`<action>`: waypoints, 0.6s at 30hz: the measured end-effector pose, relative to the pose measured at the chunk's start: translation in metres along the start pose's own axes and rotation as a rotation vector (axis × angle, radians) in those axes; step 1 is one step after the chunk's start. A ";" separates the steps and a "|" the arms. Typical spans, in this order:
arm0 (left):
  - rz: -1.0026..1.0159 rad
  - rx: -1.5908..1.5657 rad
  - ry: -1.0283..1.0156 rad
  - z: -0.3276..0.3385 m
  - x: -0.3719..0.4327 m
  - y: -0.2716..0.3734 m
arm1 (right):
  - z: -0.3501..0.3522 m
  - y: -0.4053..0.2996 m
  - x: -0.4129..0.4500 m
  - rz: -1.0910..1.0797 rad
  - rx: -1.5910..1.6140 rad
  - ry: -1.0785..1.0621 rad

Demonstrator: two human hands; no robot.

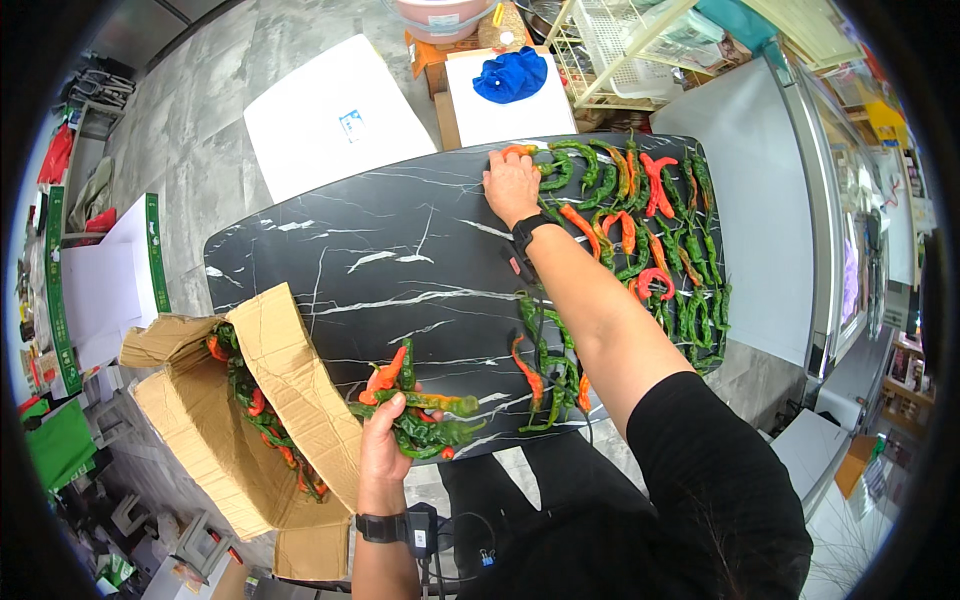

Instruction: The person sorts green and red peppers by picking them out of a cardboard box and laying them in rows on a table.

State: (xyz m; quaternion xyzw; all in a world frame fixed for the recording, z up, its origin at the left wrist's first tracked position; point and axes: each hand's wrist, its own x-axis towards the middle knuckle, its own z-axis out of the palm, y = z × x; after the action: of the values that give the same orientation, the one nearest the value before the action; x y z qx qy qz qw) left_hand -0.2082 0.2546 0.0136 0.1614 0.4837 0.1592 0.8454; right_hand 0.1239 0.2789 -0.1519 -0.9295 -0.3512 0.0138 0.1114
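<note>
My left hand (390, 435) holds a bunch of green, red and orange chili peppers (439, 431) over the near edge of a black marble-patterned table (375, 270). At the far edge of the table, my right hand (511, 184) reaches out with its fingertips on an orange pepper (519, 150); whether it grips it I cannot tell. Rows of long peppers (660, 187) lie spread over the right part of the table, partly hidden by my right forearm. More lie near the close edge, among them a red-orange pepper (531, 375).
An open cardboard box (300, 390) with more peppers (259, 405) inside stands at the table's left end. Beyond the far edge are a white board (337, 112), a blue cloth item (511, 75) on a white surface, and a wire rack (607, 52).
</note>
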 end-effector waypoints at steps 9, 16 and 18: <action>-0.044 0.051 -0.036 0.000 0.008 0.000 | -0.024 -0.008 -0.012 -0.137 0.238 0.104; 0.032 0.123 -0.005 0.009 0.048 -0.013 | -0.123 -0.036 -0.124 -0.260 1.176 -1.019; 0.054 0.175 -0.016 0.018 0.053 -0.015 | -0.130 -0.039 -0.146 -0.323 1.114 -1.023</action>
State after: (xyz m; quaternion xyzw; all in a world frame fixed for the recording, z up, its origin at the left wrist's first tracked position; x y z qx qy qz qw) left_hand -0.1657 0.2618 -0.0249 0.2489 0.4845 0.1376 0.8273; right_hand 0.0019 0.1864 -0.0247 -0.5516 -0.4313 0.5998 0.3872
